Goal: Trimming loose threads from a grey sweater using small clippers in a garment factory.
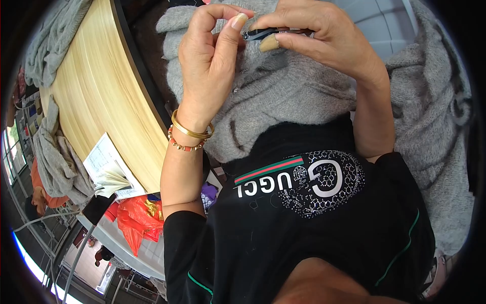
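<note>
My left hand (212, 55) is raised at the top middle, thumb and forefinger pinched together; whatever lies between them is too small to make out. Close to its right, my right hand (324, 38) grips dark thread snips (262, 34), their tip toward the left fingers. Most of the tool is hidden by the fingers. A tan cover (269, 43) wraps the right thumb's tip. Below both hands a grey knitted garment (283, 96) lies bunched over my lap, with small shiny buttons (235, 91) along it.
A wood-grain table (106, 76) curves along the left, bearing grey knits (55, 35) and an open notebook (114, 175). Red plastic bags (136, 220) sit by its near end. More grey knitwear (430, 111) hangs at right, beside a pale blue-grey bin (387, 28). Another person (43, 190) is at far left.
</note>
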### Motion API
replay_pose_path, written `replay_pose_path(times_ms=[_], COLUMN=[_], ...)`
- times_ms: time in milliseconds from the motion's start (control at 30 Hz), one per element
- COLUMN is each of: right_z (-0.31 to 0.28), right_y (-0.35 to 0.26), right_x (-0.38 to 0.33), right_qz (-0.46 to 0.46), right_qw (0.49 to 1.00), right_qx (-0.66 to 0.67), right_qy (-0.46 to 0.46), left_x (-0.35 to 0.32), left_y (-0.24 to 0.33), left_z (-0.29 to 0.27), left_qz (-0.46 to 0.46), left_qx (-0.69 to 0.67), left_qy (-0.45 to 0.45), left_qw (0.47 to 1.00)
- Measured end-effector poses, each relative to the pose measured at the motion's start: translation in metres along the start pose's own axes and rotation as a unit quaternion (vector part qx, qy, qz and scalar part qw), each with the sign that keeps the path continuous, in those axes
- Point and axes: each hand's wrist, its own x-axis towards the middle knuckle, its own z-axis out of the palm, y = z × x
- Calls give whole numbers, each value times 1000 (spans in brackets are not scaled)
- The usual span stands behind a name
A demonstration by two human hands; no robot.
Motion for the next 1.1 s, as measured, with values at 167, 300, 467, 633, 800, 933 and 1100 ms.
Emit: replay_pose_path(times_ms=[167,300,467,633,800,933,1100], right_z=[-1,-2,-10,-5,-8,-35,-56], right_y=[-1,-4,-28,-3,0,-34,-20], right_x=[1,1,16,-4,-7,10,1], right_qz=[-7,12,320,35,37,419,421], right_qw=[1000,1000,939,997,997,897,887], right_qx=[2,-1,23,50,55,140,55], right_qy=[-10,-17,-126,-35,-50,8,180], left_x=[0,0,-2,-2,-1,12,33], left_y=[0,-3,-6,-1,-1,8,22], left_z=[1,1,1,6,6,-8,-73], left_qz=[3,13,-8,-5,-23,-17,55], left_qx=[5,-14,5,-7,-20,15,133], left_qy=[4,-10,-10,-6,-1,47,237], left_qw=[1000,1000,1000,1000,1000,999,961])
